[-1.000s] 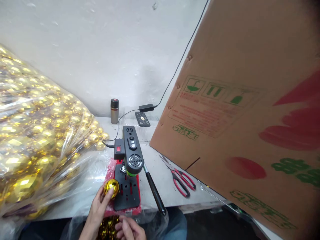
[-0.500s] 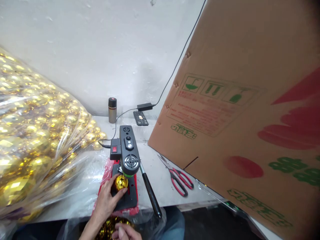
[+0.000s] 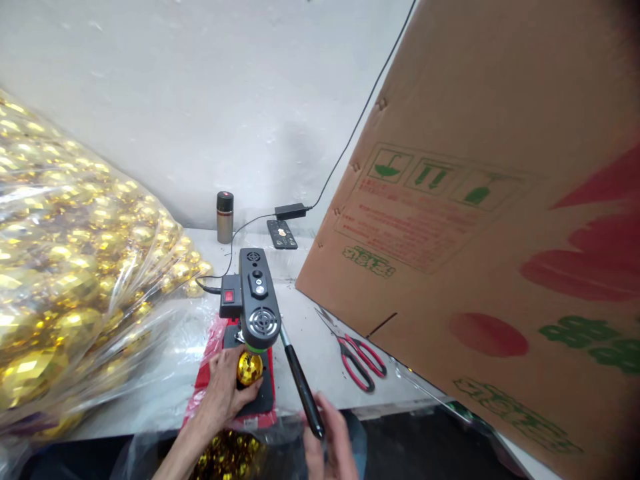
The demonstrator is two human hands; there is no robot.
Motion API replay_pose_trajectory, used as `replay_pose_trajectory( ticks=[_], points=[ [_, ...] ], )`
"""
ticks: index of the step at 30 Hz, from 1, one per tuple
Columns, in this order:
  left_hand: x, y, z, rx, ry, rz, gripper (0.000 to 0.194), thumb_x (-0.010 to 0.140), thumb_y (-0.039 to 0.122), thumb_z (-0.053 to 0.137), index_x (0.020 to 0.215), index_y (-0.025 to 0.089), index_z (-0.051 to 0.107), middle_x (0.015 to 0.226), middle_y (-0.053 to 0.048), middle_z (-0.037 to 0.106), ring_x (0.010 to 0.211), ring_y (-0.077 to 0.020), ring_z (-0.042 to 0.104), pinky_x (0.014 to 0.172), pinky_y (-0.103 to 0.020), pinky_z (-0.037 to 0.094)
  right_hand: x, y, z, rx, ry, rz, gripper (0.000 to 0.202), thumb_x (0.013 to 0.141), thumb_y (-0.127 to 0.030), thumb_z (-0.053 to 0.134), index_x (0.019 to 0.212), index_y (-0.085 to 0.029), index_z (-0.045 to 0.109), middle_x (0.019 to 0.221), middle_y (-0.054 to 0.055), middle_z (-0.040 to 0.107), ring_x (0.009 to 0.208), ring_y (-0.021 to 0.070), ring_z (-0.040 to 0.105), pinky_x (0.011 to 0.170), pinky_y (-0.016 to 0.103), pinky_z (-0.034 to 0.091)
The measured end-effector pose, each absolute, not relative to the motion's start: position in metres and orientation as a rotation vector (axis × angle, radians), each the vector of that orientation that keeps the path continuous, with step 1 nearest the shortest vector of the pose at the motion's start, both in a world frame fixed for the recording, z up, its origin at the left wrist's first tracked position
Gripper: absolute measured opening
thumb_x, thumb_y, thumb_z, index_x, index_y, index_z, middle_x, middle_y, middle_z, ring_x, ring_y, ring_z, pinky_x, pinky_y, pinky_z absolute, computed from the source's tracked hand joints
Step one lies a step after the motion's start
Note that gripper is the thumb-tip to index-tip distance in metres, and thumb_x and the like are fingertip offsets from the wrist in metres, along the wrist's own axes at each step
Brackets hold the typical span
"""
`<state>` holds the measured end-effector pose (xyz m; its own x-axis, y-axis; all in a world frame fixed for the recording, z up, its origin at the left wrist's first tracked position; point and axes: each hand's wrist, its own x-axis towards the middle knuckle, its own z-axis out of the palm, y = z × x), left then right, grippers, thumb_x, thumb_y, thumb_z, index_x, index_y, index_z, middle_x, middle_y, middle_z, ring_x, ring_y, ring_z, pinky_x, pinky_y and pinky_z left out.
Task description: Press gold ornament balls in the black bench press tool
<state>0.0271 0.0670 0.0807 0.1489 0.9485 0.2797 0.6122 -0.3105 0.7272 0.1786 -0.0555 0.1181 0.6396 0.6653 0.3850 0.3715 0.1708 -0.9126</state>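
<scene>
My left hand (image 3: 226, 385) holds a shiny gold ball (image 3: 249, 369) between thumb and fingers, under the round head of a black machine (image 3: 259, 293). The machine stands on a black and red base (image 3: 260, 400). A lever with a long black handle (image 3: 303, 387) slants from its right side toward the front edge. My right hand (image 3: 330, 440) is around the lower end of that handle with fingers and thumb apart, not closed on it.
A clear bag of gold balls (image 3: 75, 267) fills the left. Red-handled scissors (image 3: 357, 360) lie beside a large carton (image 3: 450, 233). Behind are a bottle (image 3: 225, 219), phone (image 3: 282, 235) and power adapter (image 3: 291, 211). Gold pieces (image 3: 233, 457) sit in my lap.
My right hand has moved right from above the lap to the lever handle, its fingers now apart. The gold ball and my left hand have shifted slightly right.
</scene>
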Motion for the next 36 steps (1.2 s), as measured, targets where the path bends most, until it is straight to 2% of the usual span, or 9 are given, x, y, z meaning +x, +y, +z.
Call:
replay_pose_trajectory(
  ticks=[4, 6, 11, 14, 16, 22, 26, 30, 36],
  points=[
    [0.025, 0.067, 0.079, 1.968, 1.480, 0.980, 0.041, 0.076, 0.041, 0.074, 0.111, 0.021, 0.069, 0.101, -0.009, 0.073, 0.098, -0.0339, 0.065, 0.093, -0.049, 0.052, 0.200, -0.024, 0.175, -1.139, -1.324, -0.192, 0.046, 0.101, -0.044, 0.062, 0.137, -0.016, 0.063, 0.120, 0.018, 0.071, 0.099, 0.0222, 0.073, 0.073, 0.032, 0.065],
    [0.024, 0.066, 0.079, 1.976, 1.452, 0.966, 0.040, 0.078, 0.041, 0.073, 0.113, 0.021, 0.068, 0.101, -0.009, 0.072, 0.098, -0.0339, 0.066, 0.094, -0.050, 0.051, 0.201, -0.010, 0.202, -1.095, -1.516, -0.204, 0.049, 0.103, -0.046, 0.060, 0.142, -0.017, 0.058, 0.121, 0.017, 0.071, 0.101, 0.0211, 0.074, 0.075, 0.031, 0.066],
    [0.023, 0.065, 0.084, 1.973, 1.406, 0.919, 0.041, 0.080, 0.041, 0.073, 0.114, 0.020, 0.067, 0.102, -0.012, 0.072, 0.099, -0.0361, 0.065, 0.096, -0.054, 0.050, 0.191, 0.010, 0.242, -0.925, -1.663, -0.087, 0.033, 0.109, -0.046, 0.046, 0.116, -0.020, 0.065, 0.093, 0.008, 0.076, 0.079, 0.0169, 0.076, 0.067, 0.029, 0.062],
    [0.024, 0.064, 0.090, 1.952, 1.410, 0.875, 0.039, 0.080, 0.040, 0.073, 0.113, 0.019, 0.068, 0.100, -0.012, 0.072, 0.099, -0.0362, 0.065, 0.096, -0.054, 0.051, 0.185, 0.015, 0.236, -0.897, -1.641, -0.088, 0.034, 0.111, -0.037, 0.039, 0.087, -0.022, 0.057, 0.077, 0.001, 0.068, 0.067, 0.0114, 0.068, 0.064, 0.024, 0.055],
    [0.024, 0.064, 0.093, 1.946, 1.415, 0.854, 0.038, 0.080, 0.039, 0.073, 0.112, 0.019, 0.069, 0.099, -0.011, 0.071, 0.097, -0.0356, 0.065, 0.095, -0.053, 0.051, 0.180, 0.018, 0.223, -0.911, -1.626, -0.130, 0.035, 0.111, -0.029, 0.035, 0.080, -0.022, 0.051, 0.072, -0.001, 0.063, 0.063, 0.0092, 0.060, 0.065, 0.024, 0.052],
    [0.024, 0.062, 0.092, 1.980, 1.397, 0.919, 0.036, 0.081, 0.038, 0.074, 0.112, 0.022, 0.068, 0.100, -0.009, 0.073, 0.093, -0.0321, 0.065, 0.092, -0.049, 0.053, 0.169, 0.021, 0.197, -0.912, -1.507, -0.186, 0.036, 0.110, -0.022, 0.031, 0.078, -0.023, 0.046, 0.069, -0.005, 0.053, 0.059, 0.0083, 0.052, 0.072, 0.025, 0.051],
    [0.025, 0.062, 0.091, 1.983, 1.424, 0.901, 0.034, 0.080, 0.036, 0.074, 0.110, 0.021, 0.068, 0.098, -0.009, 0.073, 0.093, -0.0322, 0.066, 0.092, -0.051, 0.054, 0.162, 0.015, 0.200, -0.979, -1.462, -0.146, 0.036, 0.110, -0.020, 0.031, 0.078, -0.023, 0.048, 0.072, -0.005, 0.055, 0.061, 0.0089, 0.054, 0.082, 0.027, 0.053],
    [0.025, 0.062, 0.091, 1.988, 1.438, 0.889, 0.035, 0.078, 0.034, 0.075, 0.111, 0.021, 0.068, 0.099, -0.009, 0.073, 0.094, -0.0325, 0.067, 0.091, -0.050, 0.054, 0.154, 0.008, 0.201, -1.063, -1.390, -0.076, 0.039, 0.113, -0.025, 0.030, 0.079, -0.023, 0.048, 0.075, -0.006, 0.056, 0.065, 0.0078, 0.056, 0.098, 0.028, 0.051],
    [0.024, 0.065, 0.083, 2.008, 1.412, 0.917, 0.037, 0.077, 0.033, 0.075, 0.111, 0.020, 0.068, 0.100, -0.010, 0.074, 0.096, -0.0332, 0.069, 0.092, -0.049, 0.054, 0.146, 0.005, 0.198, -1.091, -1.293, 0.004, 0.040, 0.114, -0.030, 0.031, 0.078, -0.023, 0.049, 0.075, -0.007, 0.056, 0.069, 0.0077, 0.057, 0.101, 0.027, 0.049]
  ],
)
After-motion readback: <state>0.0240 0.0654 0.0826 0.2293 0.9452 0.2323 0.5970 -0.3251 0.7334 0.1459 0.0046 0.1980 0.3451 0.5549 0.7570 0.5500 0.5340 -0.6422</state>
